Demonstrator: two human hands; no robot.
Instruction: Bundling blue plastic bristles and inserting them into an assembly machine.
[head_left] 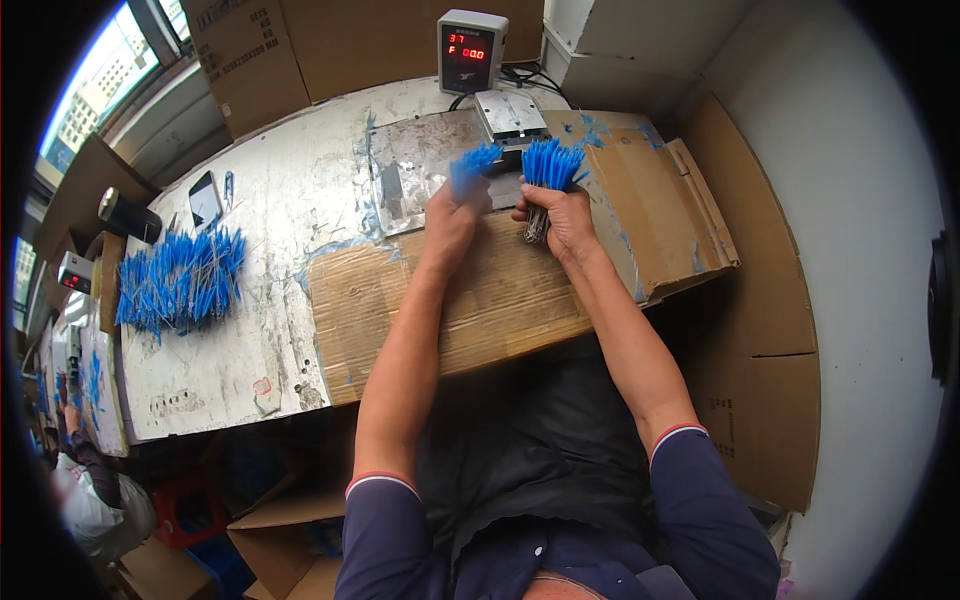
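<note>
My left hand (450, 212) is shut on a small bunch of blue-tipped thin sticks (470, 165), blurred by motion. My right hand (562, 212) grips a thicker bundle of the same blue-tipped sticks (550, 168), held upright with the blue tips fanned out on top and grey stems showing below the fist. Both hands hover over a flattened sheet of brown cardboard (500, 300) on the worktable, just in front of a small metal weighing platform (512, 115).
A scale display with red digits (470, 50) stands behind the platform. A big loose pile of blue-tipped sticks (180, 280) lies at the table's left. A phone (205, 198) and dark cylinder (128, 213) lie nearby. Cardboard boxes (270, 540) sit below; another person (85, 490) is lower left.
</note>
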